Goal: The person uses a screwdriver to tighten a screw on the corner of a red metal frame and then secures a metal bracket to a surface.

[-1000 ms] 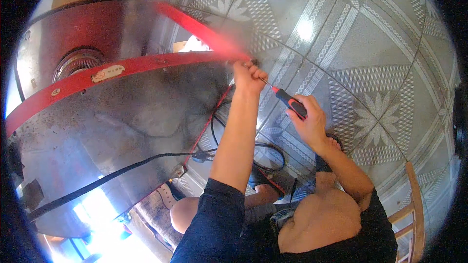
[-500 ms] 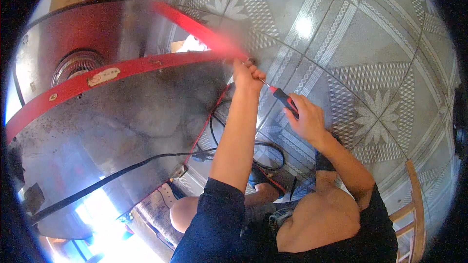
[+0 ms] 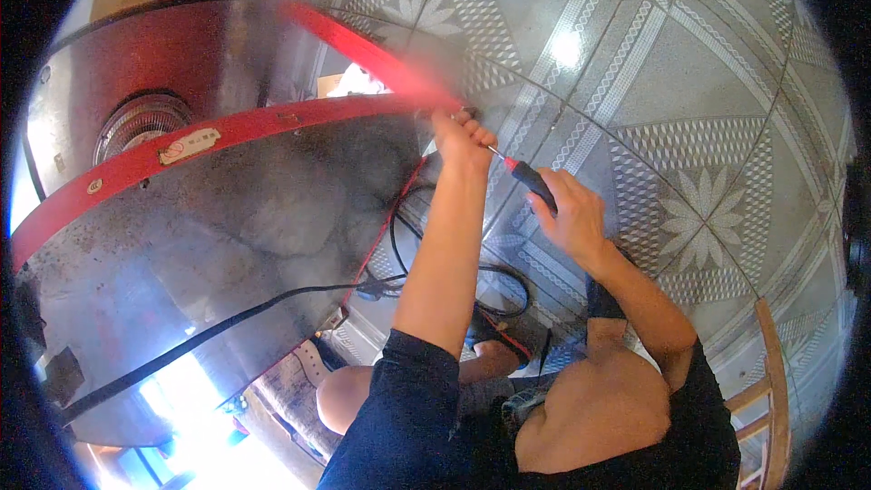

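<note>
My right hand [image 3: 573, 213] is wrapped round the black and red handle of a screwdriver [image 3: 531, 180]. Its metal shaft points up and left, and the tip is hidden at the fingers of my left hand [image 3: 463, 138]. That left hand is closed, its fingers curled against the corner of a large metal appliance [image 3: 281, 191] with a red edge strip [image 3: 240, 132]. Whatever the left fingers pinch there is covered by them. Beyond the corner, a bright red bar [image 3: 363, 53] runs up and left, partly blurred.
A black cable [image 3: 227, 319] crosses the metal panel and loops on the patterned tile floor [image 3: 671, 82] near my feet. A round metal coil-like part [image 3: 143, 122] sits behind the red strip. At lower right stands a wooden chair frame [image 3: 774, 390].
The screwdriver handle has turned a little in my right hand, showing more black and less red. My left hand stays at the corner.
</note>
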`<action>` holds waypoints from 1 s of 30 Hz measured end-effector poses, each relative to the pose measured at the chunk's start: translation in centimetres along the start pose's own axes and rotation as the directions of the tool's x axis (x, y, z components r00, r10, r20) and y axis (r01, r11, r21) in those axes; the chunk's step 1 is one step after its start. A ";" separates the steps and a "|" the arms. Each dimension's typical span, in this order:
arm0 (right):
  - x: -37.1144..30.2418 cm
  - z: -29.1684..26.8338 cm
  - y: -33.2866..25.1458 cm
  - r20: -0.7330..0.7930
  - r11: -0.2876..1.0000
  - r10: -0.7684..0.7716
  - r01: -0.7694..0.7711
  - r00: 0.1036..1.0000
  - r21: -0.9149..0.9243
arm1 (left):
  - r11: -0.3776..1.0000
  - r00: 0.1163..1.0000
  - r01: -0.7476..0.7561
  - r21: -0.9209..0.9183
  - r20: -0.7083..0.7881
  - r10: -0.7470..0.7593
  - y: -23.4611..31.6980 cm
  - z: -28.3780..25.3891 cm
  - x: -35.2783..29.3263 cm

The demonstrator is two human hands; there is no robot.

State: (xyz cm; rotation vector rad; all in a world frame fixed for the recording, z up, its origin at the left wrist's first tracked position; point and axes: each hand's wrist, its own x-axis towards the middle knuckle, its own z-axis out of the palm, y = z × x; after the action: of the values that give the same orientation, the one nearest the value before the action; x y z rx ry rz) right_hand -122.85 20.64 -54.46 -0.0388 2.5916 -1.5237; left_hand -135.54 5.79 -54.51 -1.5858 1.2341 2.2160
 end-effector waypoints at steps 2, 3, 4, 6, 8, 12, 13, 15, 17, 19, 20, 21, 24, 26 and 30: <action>0.1 -0.4 -0.2 -0.046 0.999 -0.029 0.027 0.999 -0.027 | 1.000 1.000 0.012 -0.023 -0.003 -0.012 0.1 0.1 0.1; 0.2 -0.5 -0.2 -0.092 0.997 -0.058 0.053 0.994 -0.059 | 0.999 1.000 0.026 -0.047 -0.001 -0.026 0.0 0.3 0.1; 0.2 -0.2 0.1 -0.093 0.997 -0.059 0.054 0.994 -0.060 | 0.999 1.000 0.026 -0.048 0.000 -0.026 0.1 0.3 0.1; 0.0 0.9 1.0 -0.151 0.977 -0.004 0.036 0.988 0.209 | 0.999 0.998 0.033 -0.012 -0.052 -0.034 -0.1 0.5 0.1; 0.6 0.3 2.5 0.380 0.585 0.202 -0.423 0.902 0.692 | 1.000 0.999 0.003 0.028 -0.047 -0.001 -0.1 0.2 -0.1; 1.2 -0.6 2.3 0.804 0.028 0.062 -0.806 0.592 0.591 | 0.999 0.998 -0.003 0.047 -0.057 0.005 0.0 0.1 0.1; 1.2 -0.6 2.0 0.797 0.080 0.098 -0.803 0.596 0.591 | 0.999 0.998 -0.003 0.046 -0.059 0.006 0.0 0.1 0.1; 0.5 0.5 1.8 0.497 0.620 0.224 -0.516 0.838 0.591 | 1.000 1.000 0.009 0.029 -0.029 -0.008 -0.1 0.1 0.2; 0.0 1.0 1.1 0.138 0.959 0.108 -0.139 0.985 0.248 | 0.999 0.999 -0.008 0.031 -0.049 0.010 -0.1 0.2 0.1; -0.2 0.6 0.4 -0.111 0.997 -0.077 0.073 0.991 -0.040 | 0.999 0.997 -0.022 0.034 -0.071 0.024 -0.2 0.4 -0.1; -0.3 0.4 0.2 -0.111 0.997 -0.077 0.073 0.991 -0.040 | 1.000 0.998 -0.010 0.013 -0.059 0.011 -0.3 0.6 -0.2; -0.4 0.1 0.0 -0.125 0.992 -0.095 0.083 0.988 -0.094 | 1.000 0.999 0.002 -0.008 -0.047 -0.002 -0.3 0.7 -0.2; -0.5 -0.1 -0.7 -0.143 0.982 -0.126 0.103 0.982 -0.158 | 0.998 0.997 -0.040 0.054 -0.064 0.044 -0.3 0.4 0.0; -0.4 0.0 -0.9 -0.148 0.979 -0.136 0.110 0.980 -0.173 | 0.998 0.997 -0.052 0.034 -0.063 0.054 -0.2 0.1 0.2; -0.4 0.4 -0.3 -0.223 0.990 -0.136 0.126 0.965 -0.061 | 0.998 0.998 -0.056 0.000 -0.008 0.056 -0.7 0.1 0.1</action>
State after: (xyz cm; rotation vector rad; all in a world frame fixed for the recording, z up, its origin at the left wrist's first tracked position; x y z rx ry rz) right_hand -122.45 20.15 -54.31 -0.0444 2.8549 -1.5962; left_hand -135.29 6.34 -54.96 -1.5807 1.2957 2.2456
